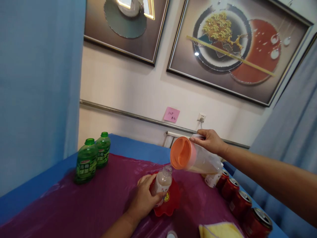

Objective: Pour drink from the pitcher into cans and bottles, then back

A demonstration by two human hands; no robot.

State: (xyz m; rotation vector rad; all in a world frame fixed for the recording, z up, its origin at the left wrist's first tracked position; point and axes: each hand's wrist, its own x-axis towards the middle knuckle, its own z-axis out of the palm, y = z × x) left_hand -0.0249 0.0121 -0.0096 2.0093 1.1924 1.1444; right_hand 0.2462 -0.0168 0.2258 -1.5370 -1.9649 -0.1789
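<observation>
Pouring between two hand-held vessels at a covered table. The left hand (143, 198) is wrapped around a clear bottle (162, 183), which is over the red scalloped dish (175, 198) in the near middle of the scene, mouth upward; fingers hide the base, so contact with the dish cannot be confirmed. The right hand (211, 142) is closed on the handle of a translucent pitcher (205, 162), tipped to the left so that its orange lid (182, 153) lies just beside and above the bottle's mouth. No stream can be made out. For good execution, the pouring edge should be centred over the narrow opening, the tilt kept slight and gradual, and the bottle gripped firmly without squeezing; too steep an angle would likely spill down the label, with the dish serving as a probable drip catcher. Contents: a pale liquid lies along the pitcher's lower side; the bottle appears to contain something pale, its level indistinct. Two uncapped green bottles, one nearer (85, 163) and one farther (103, 150), stand at left, their fill unclear. At right, a row of red cans (240, 203) runs from near to far, contents not visible, with a white-labelled container (211, 180) partly hidden behind the pitcher.
</observation>
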